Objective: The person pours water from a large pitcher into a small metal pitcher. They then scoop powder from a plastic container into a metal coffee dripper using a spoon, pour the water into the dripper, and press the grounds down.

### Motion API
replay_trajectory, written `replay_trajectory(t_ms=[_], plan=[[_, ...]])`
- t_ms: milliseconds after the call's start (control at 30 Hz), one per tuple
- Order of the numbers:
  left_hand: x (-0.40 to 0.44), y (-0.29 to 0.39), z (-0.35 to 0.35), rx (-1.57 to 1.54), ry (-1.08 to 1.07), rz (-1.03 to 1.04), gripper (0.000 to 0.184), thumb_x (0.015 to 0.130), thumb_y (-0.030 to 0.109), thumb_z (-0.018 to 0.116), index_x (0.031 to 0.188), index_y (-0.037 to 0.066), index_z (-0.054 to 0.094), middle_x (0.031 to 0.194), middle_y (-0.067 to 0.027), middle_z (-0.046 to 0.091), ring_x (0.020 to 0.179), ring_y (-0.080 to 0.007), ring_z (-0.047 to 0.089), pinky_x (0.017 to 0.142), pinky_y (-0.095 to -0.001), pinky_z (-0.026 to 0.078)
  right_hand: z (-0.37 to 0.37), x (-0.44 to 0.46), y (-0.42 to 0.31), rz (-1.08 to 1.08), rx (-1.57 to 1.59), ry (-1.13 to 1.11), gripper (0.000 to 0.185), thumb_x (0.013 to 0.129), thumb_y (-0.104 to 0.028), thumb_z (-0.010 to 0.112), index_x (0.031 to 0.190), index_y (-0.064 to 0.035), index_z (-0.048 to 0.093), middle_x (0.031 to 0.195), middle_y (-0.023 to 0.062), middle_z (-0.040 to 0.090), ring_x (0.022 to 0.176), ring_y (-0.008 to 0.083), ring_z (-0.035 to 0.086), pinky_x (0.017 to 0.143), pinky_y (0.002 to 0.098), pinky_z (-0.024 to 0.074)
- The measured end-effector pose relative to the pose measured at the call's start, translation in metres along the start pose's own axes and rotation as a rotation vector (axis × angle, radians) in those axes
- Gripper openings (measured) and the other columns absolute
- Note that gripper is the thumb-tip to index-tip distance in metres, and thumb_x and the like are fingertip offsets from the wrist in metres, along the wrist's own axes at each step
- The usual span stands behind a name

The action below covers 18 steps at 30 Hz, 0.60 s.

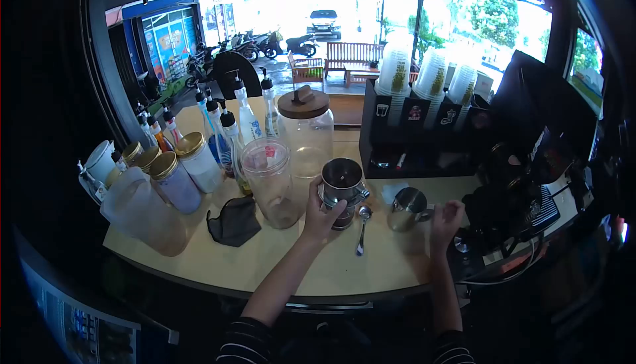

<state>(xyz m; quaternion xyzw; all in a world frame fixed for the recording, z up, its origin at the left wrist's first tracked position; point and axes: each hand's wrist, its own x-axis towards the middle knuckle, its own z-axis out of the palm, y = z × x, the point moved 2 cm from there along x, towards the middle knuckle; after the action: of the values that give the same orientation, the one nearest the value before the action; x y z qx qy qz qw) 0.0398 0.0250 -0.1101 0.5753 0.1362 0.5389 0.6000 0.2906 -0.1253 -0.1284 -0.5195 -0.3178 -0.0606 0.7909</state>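
Observation:
My left hand [320, 215] is wrapped around a metal drip coffee filter [342, 174], whose dark inside shows from above. Under the filter stands a small glass [343, 219], partly hidden by my fingers. To the right of the glass, a spoon [362, 230] lies on the counter. A stainless steel pitcher [405, 210] stands farther right, its handle turned toward my right hand [447, 225]. That hand is loosely bent with the fingers apart, just beside the handle, and nothing shows in it.
A tall clear container [268, 188] and a wooden-lidded jar [311, 142] stand left of the filter. A dark face mask [235, 223] lies on the counter [291, 268]. Several pump bottles and gold-lidded jars [175, 182] crowd the left. Stacked cups [394, 76] fill a black holder [414, 135] behind.

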Motion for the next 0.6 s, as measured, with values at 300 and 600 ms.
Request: replay_trajectory(t_ms=[300, 600], plan=[[0.000, 0.003, -0.002, 0.023, -0.028, -0.010, 0.077, 0.074, 0.023, 0.076, 0.132, 0.005, 0.030, 0.123, -0.0130, 0.046, 0.116, -0.0218, 0.049, 0.099, -0.0349, 0.040, 0.084, -0.076, -0.062, -0.039, -0.907, -1.049, 0.027, 0.079, -0.021, 0.063, 0.076, 0.0053, 0.059, 0.063, 0.0196, 0.061, 0.063, 0.0314, 0.064, 0.057, 0.0391, 0.0487], [0.000, 0.008, -0.002, 0.095, -0.041, -0.032, 0.077, 0.074, 0.025, 0.076, 0.134, 0.006, 0.031, 0.127, -0.0142, 0.045, 0.118, -0.0223, 0.048, 0.100, -0.0355, 0.040, 0.089, -0.052, -0.045, -0.121, -0.900, -1.171, 0.022, 0.080, -0.012, 0.054, 0.070, 0.0076, 0.058, 0.064, 0.0251, 0.060, 0.058, 0.0368, 0.063, 0.057, 0.0422, 0.0502]])
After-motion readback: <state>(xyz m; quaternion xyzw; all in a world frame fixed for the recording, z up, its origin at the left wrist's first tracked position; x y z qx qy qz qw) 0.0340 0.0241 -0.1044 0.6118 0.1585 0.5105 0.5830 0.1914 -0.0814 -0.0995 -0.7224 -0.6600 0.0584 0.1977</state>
